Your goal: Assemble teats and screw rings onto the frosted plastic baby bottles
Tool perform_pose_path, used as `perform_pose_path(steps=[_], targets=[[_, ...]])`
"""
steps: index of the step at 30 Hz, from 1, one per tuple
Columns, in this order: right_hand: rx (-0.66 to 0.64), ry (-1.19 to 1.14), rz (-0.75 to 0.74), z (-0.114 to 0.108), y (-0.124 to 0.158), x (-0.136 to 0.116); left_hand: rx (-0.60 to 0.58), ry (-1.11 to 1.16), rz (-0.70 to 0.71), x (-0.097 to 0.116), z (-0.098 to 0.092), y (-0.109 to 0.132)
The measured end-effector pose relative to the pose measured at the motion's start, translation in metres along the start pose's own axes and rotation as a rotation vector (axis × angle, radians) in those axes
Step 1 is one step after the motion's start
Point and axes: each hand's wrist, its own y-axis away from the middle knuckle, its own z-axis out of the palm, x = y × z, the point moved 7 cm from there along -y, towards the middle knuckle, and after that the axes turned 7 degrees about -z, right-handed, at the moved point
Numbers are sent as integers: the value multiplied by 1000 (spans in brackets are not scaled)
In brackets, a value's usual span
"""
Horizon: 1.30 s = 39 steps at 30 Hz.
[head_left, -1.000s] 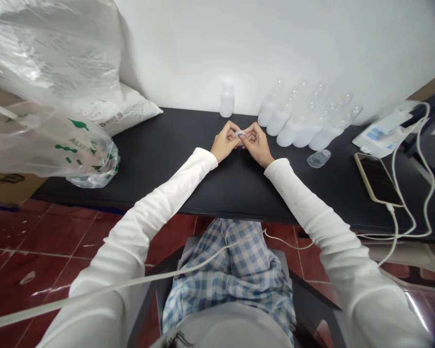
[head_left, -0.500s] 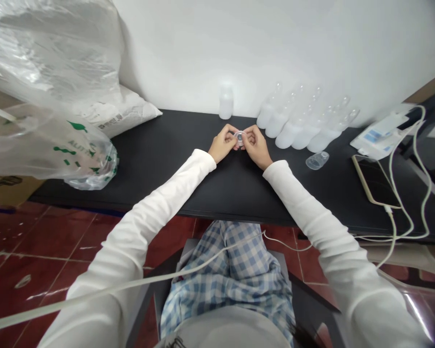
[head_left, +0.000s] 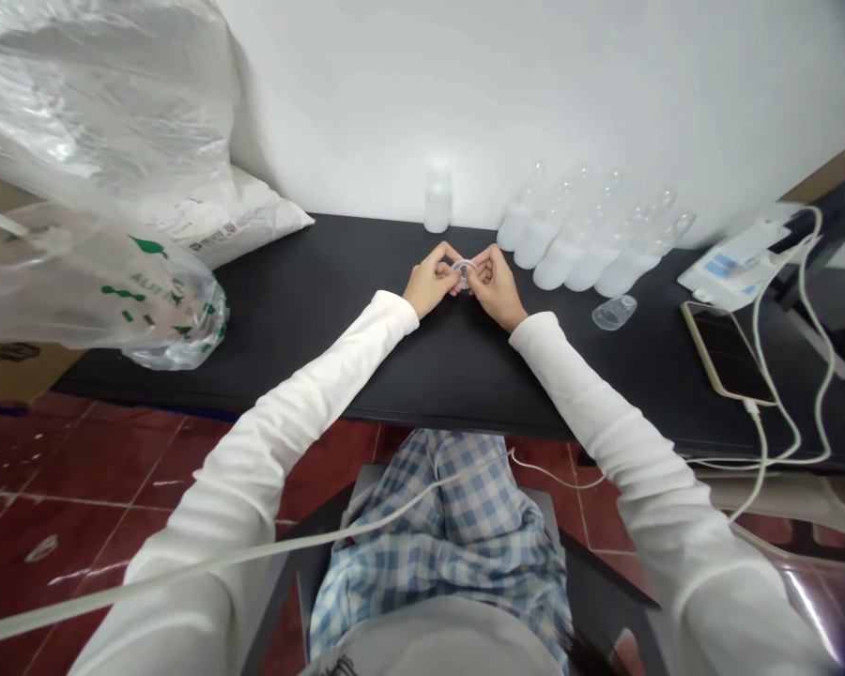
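Note:
Between both hands, above the black table, is a small clear plastic ring (head_left: 466, 267) that looks like a bottle collar. My left hand (head_left: 433, 280) pinches its left side with thumb and finger. On the other side my right hand (head_left: 497, 286) grips it the same way, thumb near the middle. Fingers cover much of the ring, and I cannot make out what sits inside it. Behind the hands a white bottle (head_left: 437, 199) without a nipple top stands upright by the wall. Several white baby bottles (head_left: 553, 268) with clear domed tops stand to the right.
A clear cap (head_left: 614, 313) lies on the black table (head_left: 310, 329) right of my hands. Further right are a phone (head_left: 729, 352) on a cable and a white box (head_left: 729, 268). Plastic bags (head_left: 161, 300) crowd the left end. A pale cable (head_left: 253, 554) crosses my lap.
The ring has turned slightly between my fingers, and my right thumb has shifted a little. Both hands stay in the same place; the bottles have not moved.

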Motion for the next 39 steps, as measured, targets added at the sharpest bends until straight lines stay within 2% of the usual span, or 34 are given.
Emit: perform_pose_path(steps=[9,15,22,31,39], targets=[[4,12,-13,2,-1,-5,0,-107,51,6,2,3],[64,-30,30,-2,-2,9,-25,1,15,0,4,-2],[26,-83,12,3,-3,10,28,115,-13,-14,0,-9],[27,-43,28,1,-2,6,23,34,25,-4,2,-1],[32,-41,54,1,0,-1,26,37,-45,-3,2,-2]])
